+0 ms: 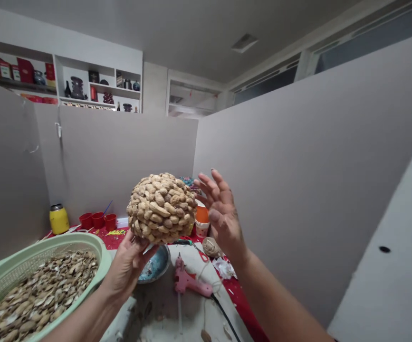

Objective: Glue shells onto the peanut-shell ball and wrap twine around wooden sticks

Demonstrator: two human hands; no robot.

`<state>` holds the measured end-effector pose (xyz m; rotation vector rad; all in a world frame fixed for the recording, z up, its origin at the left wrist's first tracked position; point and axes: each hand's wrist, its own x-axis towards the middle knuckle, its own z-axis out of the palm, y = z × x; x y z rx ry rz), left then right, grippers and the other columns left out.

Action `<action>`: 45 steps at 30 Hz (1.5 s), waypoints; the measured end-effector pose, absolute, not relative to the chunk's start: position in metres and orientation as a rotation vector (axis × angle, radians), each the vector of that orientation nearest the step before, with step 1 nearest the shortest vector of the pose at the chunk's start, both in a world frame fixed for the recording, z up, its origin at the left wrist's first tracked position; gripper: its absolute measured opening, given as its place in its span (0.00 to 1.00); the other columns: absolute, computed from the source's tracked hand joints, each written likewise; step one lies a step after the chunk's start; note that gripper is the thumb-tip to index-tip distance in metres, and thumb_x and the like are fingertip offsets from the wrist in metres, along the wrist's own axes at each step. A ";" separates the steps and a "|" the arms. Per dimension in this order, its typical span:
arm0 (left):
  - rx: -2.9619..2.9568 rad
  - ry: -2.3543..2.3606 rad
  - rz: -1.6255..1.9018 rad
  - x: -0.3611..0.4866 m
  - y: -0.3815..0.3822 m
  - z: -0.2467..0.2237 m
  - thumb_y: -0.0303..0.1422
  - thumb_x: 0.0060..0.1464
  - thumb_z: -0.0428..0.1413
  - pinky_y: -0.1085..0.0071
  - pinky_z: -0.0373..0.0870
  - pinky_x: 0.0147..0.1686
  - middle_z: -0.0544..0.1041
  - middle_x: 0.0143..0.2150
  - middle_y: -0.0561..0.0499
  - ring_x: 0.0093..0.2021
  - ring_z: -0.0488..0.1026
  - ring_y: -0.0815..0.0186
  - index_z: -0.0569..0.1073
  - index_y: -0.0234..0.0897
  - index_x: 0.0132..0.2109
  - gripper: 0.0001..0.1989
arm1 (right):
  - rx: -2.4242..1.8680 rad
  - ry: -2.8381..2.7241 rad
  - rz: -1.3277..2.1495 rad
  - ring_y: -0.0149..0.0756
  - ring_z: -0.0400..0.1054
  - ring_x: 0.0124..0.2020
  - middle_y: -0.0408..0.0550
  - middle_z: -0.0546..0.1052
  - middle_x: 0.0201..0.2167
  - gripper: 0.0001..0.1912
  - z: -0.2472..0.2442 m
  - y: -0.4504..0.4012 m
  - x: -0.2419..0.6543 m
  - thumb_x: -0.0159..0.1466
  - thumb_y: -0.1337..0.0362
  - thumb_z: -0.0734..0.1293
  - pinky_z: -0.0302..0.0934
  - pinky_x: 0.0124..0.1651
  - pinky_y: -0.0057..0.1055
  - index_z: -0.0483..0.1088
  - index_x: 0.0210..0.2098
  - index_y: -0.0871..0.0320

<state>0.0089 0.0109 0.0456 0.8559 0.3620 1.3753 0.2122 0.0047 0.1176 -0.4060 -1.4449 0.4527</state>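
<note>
A rounded form covered in peanut shells (161, 206) is held up over the table. My left hand (129, 261) grips it from below at its lower left side, fingers closed round its underside. To the right of the form, my right hand (222, 213) is raised with its fingers apart and slightly curled, holding nothing. Beneath the form sits a bowl with blue contents (154, 266), partly hidden by my left hand. A pink glue gun (191, 282) lies on the pale board, its black cord running toward the near edge.
A green basket (100, 247) of peanut shells stands at the left. Behind are a yellow jar (59, 219), red cups (98, 220) and orange and white paper cups (202, 218). Red-handled scissors (202, 255) and a twine ball (211, 247) lie right of the bowl. Grey partitions (120, 156) surround the table.
</note>
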 end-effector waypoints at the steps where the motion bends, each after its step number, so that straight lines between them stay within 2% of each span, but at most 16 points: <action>1: 0.823 0.371 1.352 0.009 0.010 0.046 0.29 0.51 0.63 0.60 0.69 0.56 0.78 0.52 0.49 0.54 0.73 0.60 0.69 0.44 0.56 0.25 | -0.400 -1.426 0.436 0.50 0.55 0.64 0.48 0.63 0.63 0.39 0.117 0.003 0.216 0.57 0.45 0.68 0.52 0.63 0.50 0.55 0.64 0.45; 5: 0.715 0.367 1.261 0.011 0.009 0.047 0.26 0.52 0.60 0.60 0.71 0.55 0.81 0.44 0.49 0.48 0.77 0.60 0.74 0.40 0.50 0.17 | -0.405 -1.332 0.447 0.48 0.59 0.61 0.49 0.66 0.60 0.33 0.105 -0.004 0.235 0.60 0.50 0.67 0.54 0.61 0.48 0.58 0.62 0.47; 11: 0.652 0.384 1.183 0.020 0.009 0.049 0.26 0.52 0.58 0.60 0.73 0.51 0.82 0.39 0.46 0.43 0.78 0.59 0.76 0.36 0.46 0.13 | -0.498 -1.172 0.586 0.45 0.62 0.59 0.52 0.68 0.58 0.27 0.068 0.002 0.255 0.63 0.54 0.66 0.54 0.62 0.45 0.61 0.60 0.50; 14: 0.694 0.357 1.132 0.023 0.012 0.045 0.30 0.52 0.59 0.63 0.73 0.50 0.81 0.43 0.46 0.46 0.78 0.59 0.76 0.36 0.47 0.13 | -0.541 -1.124 0.662 0.44 0.65 0.57 0.52 0.69 0.57 0.26 0.047 0.015 0.259 0.63 0.53 0.67 0.56 0.60 0.44 0.62 0.58 0.52; 18: 0.703 0.259 1.090 0.023 0.020 0.032 0.35 0.52 0.59 0.64 0.72 0.51 0.81 0.45 0.45 0.49 0.76 0.57 0.74 0.37 0.51 0.19 | -0.630 -1.034 0.779 0.44 0.68 0.53 0.53 0.72 0.53 0.26 0.019 0.035 0.262 0.60 0.50 0.68 0.63 0.52 0.40 0.66 0.55 0.54; 21: 0.674 0.212 1.037 0.018 0.027 0.019 0.34 0.52 0.58 0.63 0.73 0.48 0.81 0.45 0.41 0.48 0.77 0.54 0.73 0.34 0.53 0.21 | -0.725 -1.004 0.835 0.45 0.70 0.50 0.54 0.73 0.52 0.27 0.000 0.044 0.264 0.59 0.48 0.68 0.65 0.48 0.38 0.67 0.53 0.55; 24: 0.639 0.191 1.013 0.011 0.031 0.007 0.33 0.53 0.57 0.61 0.74 0.45 0.81 0.45 0.37 0.47 0.78 0.51 0.72 0.32 0.54 0.21 | -0.773 -1.025 0.860 0.47 0.71 0.48 0.56 0.74 0.51 0.27 -0.011 0.046 0.264 0.58 0.47 0.68 0.65 0.47 0.40 0.68 0.51 0.56; 28: 0.611 0.194 1.027 0.009 0.034 -0.001 0.32 0.52 0.58 0.59 0.73 0.48 0.80 0.46 0.36 0.49 0.76 0.50 0.71 0.32 0.55 0.22 | -0.793 -1.158 0.807 0.48 0.69 0.51 0.56 0.74 0.51 0.26 -0.016 0.039 0.261 0.59 0.48 0.67 0.65 0.50 0.43 0.68 0.51 0.56; 32: 0.556 0.264 1.029 0.010 0.035 -0.002 0.32 0.52 0.58 0.59 0.73 0.49 0.79 0.47 0.37 0.48 0.77 0.52 0.70 0.32 0.54 0.21 | -0.768 -1.324 0.738 0.45 0.70 0.51 0.55 0.73 0.52 0.23 -0.016 0.030 0.256 0.63 0.52 0.65 0.64 0.54 0.43 0.65 0.55 0.55; 37: 0.540 0.339 1.039 0.009 0.038 -0.005 0.32 0.50 0.60 0.60 0.75 0.45 0.79 0.46 0.35 0.46 0.77 0.50 0.72 0.31 0.46 0.16 | -0.758 -1.477 0.608 0.44 0.68 0.53 0.54 0.72 0.53 0.23 -0.017 0.021 0.254 0.64 0.56 0.66 0.63 0.56 0.43 0.63 0.57 0.54; 40: 0.544 0.383 1.017 0.008 0.040 -0.008 0.34 0.48 0.61 0.61 0.76 0.41 0.80 0.43 0.34 0.41 0.79 0.50 0.72 0.30 0.43 0.15 | -0.773 -1.529 0.554 0.45 0.67 0.54 0.54 0.71 0.55 0.25 -0.019 0.018 0.253 0.64 0.57 0.66 0.63 0.55 0.42 0.61 0.59 0.53; 45: 0.522 0.404 1.033 0.003 0.039 -0.010 0.33 0.49 0.60 0.60 0.76 0.41 0.79 0.44 0.33 0.41 0.79 0.51 0.72 0.29 0.44 0.16 | -0.806 -1.585 0.513 0.44 0.68 0.51 0.53 0.72 0.54 0.25 -0.025 0.018 0.251 0.64 0.58 0.66 0.64 0.52 0.41 0.60 0.59 0.53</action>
